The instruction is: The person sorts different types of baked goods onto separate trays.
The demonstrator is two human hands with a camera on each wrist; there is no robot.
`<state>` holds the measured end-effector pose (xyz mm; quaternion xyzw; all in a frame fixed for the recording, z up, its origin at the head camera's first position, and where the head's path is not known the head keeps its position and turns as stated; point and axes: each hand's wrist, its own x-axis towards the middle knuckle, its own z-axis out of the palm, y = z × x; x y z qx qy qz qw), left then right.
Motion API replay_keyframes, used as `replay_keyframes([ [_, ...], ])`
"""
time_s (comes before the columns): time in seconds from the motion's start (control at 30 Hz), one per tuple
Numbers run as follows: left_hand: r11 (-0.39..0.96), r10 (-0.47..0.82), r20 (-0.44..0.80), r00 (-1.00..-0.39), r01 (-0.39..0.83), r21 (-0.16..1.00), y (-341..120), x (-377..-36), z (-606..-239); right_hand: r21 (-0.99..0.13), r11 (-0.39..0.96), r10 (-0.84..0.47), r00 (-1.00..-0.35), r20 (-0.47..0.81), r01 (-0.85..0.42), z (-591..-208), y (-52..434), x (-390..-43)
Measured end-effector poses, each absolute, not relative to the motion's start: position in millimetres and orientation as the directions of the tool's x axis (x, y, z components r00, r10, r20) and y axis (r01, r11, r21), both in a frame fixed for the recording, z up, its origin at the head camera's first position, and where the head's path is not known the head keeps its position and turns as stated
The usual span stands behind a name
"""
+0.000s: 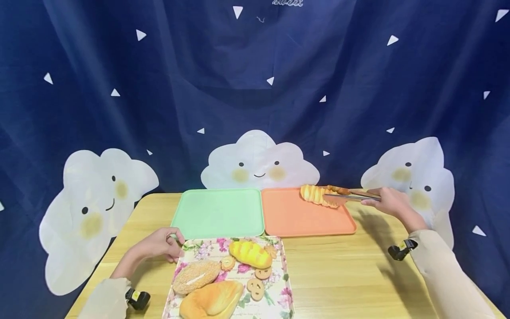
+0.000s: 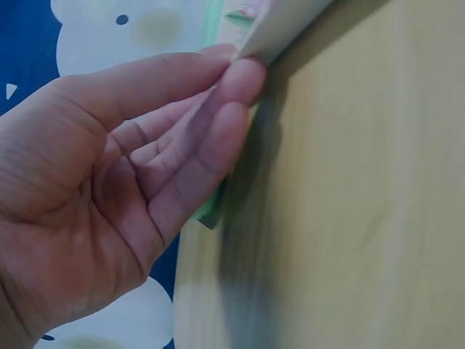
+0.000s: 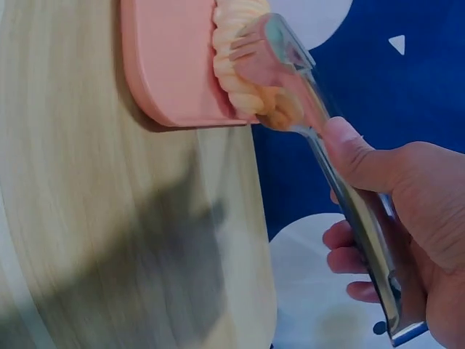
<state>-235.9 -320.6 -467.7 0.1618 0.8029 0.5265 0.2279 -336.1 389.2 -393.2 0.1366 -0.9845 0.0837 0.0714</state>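
My right hand (image 1: 376, 202) (image 3: 349, 182) grips metal tongs (image 1: 352, 197) (image 3: 341, 182). The tongs clamp a ridged yellow bread roll (image 1: 314, 195) (image 3: 232, 65) with a sausage end, at the far right corner of the orange tray (image 1: 303, 219) (image 3: 167, 65). My left hand (image 1: 174, 247) (image 2: 236, 69) pinches the far left corner of the floral tray (image 1: 285, 270) (image 2: 280, 25) between thumb and fingertips. That tray carries a yellow bun (image 1: 250, 254), a sesame bread (image 1: 196, 276), a golden loaf (image 1: 211, 301) and small cookies (image 1: 256, 287).
An empty green tray (image 1: 219, 213) lies beside the orange one, behind the floral tray. All three trays rest on a wooden table (image 1: 350, 274). A dark blue curtain with white cloud faces (image 1: 259, 164) hangs right behind the table.
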Motion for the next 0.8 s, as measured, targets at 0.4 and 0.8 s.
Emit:
replay_keyframes([
  [0.4,0.455,0.496,-0.234,-0.836,0.021,0.890,-317,-239,-461,-0.292,0.925,-0.204,-0.966,0.157,-0.243,-381,368,-326],
  [0.8,0.437,0.485,-0.211,-0.849,0.026,0.899,-318,-237,-461,-0.414,0.776,-0.335,-0.867,0.369,-0.476,-367,248,-291],
])
